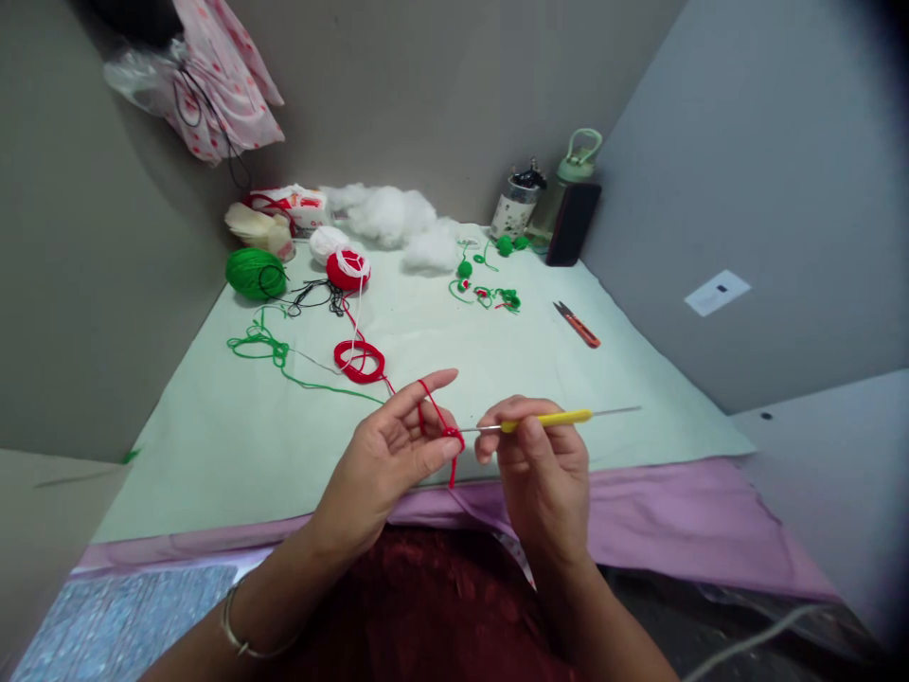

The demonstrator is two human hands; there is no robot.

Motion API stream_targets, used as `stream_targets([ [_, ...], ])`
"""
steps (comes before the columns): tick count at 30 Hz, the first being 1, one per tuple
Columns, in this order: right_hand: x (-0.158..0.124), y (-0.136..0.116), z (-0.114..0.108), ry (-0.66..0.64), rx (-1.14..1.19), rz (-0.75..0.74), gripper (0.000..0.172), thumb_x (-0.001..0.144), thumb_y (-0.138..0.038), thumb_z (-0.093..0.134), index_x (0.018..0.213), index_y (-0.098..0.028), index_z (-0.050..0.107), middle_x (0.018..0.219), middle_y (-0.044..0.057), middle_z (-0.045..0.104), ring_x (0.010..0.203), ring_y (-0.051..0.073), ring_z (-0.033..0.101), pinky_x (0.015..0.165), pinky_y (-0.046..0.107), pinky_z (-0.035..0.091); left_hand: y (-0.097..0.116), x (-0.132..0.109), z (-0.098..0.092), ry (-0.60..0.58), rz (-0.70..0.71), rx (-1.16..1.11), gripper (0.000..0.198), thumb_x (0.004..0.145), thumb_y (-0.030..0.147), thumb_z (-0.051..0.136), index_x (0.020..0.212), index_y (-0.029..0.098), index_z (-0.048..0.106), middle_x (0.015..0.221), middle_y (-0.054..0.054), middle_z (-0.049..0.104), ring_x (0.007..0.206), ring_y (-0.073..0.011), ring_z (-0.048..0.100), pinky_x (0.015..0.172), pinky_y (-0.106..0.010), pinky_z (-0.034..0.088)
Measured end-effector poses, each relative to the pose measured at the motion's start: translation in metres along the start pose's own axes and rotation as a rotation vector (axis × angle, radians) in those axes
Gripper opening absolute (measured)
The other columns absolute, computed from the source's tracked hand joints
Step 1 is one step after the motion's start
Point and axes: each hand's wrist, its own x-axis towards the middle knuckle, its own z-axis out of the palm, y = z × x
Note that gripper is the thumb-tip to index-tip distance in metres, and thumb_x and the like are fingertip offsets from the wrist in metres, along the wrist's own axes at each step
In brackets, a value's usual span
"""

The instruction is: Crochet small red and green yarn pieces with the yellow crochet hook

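Above the near edge of the table (213, 445), a small red piece (454, 441) between two hands

The small red piece is held up in the left hand (387, 455), near the middle of the view, and a short red tail hangs down from it. The thumb and the bent fingers of this hand pinch the piece, while the index finger is stretched out, with a red strand (435, 403) passing over it. The right hand (543, 464) is closed around the yellow handle of a crochet hook (545, 420), as one holds a pen; the thin metal tip of it points to the left and meets the piece.

Just beyond the left hand, a red coil (360, 362) lies on the table, and a loose green yarn (259, 346) is to the left of it. Farther back are a green ball (256, 274), a red and white ball (347, 270), and some black cord (319, 296). White stuffing (394, 216) is by the back wall. To the right of it lie small green pieces (507, 300), some with red on them. Red-handled snips (577, 324) lie farther right, and a dark phone (574, 224) leans near a green bottle (577, 169).
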Motion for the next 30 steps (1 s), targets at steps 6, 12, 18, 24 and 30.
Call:
stream_targets([
  [6, 0.003, -0.002, -0.003, -0.036, 0.092, 0.030, 0.012, 0.098, -0.033, 0.074, 0.093, -0.025, 0.082, 0.081, 0.001, 0.075, 0.063, 0.011, 0.067, 0.058, 0.024, 0.058, 0.005, 0.000, -0.005, -0.120, -0.145, -0.121, 0.056, 0.082, 0.022, 0.089, 0.136, 0.028, 0.075, 0.090, 0.001, 0.067, 0.077, -0.0096, 0.064, 0.077, -0.023, 0.051],
  [12, 0.009, -0.005, -0.009, -0.061, 0.142, 0.153, 0.015, 0.098, -0.036, 0.074, 0.091, -0.023, 0.080, 0.076, 0.000, 0.071, 0.056, 0.009, 0.060, 0.050, 0.020, 0.050, 0.006, 0.001, -0.007, -0.212, -0.175, -0.234, 0.038, 0.084, 0.027, 0.086, 0.121, 0.023, 0.084, 0.084, 0.000, 0.066, 0.072, -0.0091, 0.064, 0.075, -0.021, 0.051],
  [18, -0.002, 0.002, -0.002, -0.132, -0.149, -0.129, 0.016, 0.104, -0.030, 0.067, 0.106, -0.030, 0.082, 0.103, 0.004, 0.082, 0.090, 0.018, 0.075, 0.081, 0.033, 0.061, -0.006, 0.001, 0.002, -0.017, 0.009, -0.044, 0.038, 0.085, 0.023, 0.089, 0.121, 0.031, 0.082, 0.089, 0.001, 0.072, 0.086, -0.0109, 0.067, 0.085, -0.021, 0.054],
  [24, -0.007, 0.004, -0.001, -0.132, -0.305, -0.232, 0.027, 0.106, -0.019, 0.062, 0.116, -0.035, 0.081, 0.110, 0.002, 0.082, 0.096, 0.019, 0.073, 0.083, 0.035, 0.059, -0.009, 0.002, 0.002, 0.035, 0.061, 0.020, 0.038, 0.086, 0.026, 0.088, 0.124, 0.030, 0.080, 0.094, 0.000, 0.075, 0.091, -0.0130, 0.071, 0.088, -0.023, 0.057],
  [30, -0.004, 0.005, -0.002, -0.173, -0.280, -0.169, 0.020, 0.099, -0.017, 0.072, 0.110, -0.031, 0.082, 0.104, 0.004, 0.077, 0.092, 0.018, 0.070, 0.079, 0.033, 0.058, -0.008, 0.003, 0.004, 0.049, 0.062, -0.025, 0.045, 0.086, 0.023, 0.088, 0.130, 0.031, 0.077, 0.091, 0.003, 0.073, 0.085, -0.0098, 0.070, 0.085, -0.021, 0.056],
])
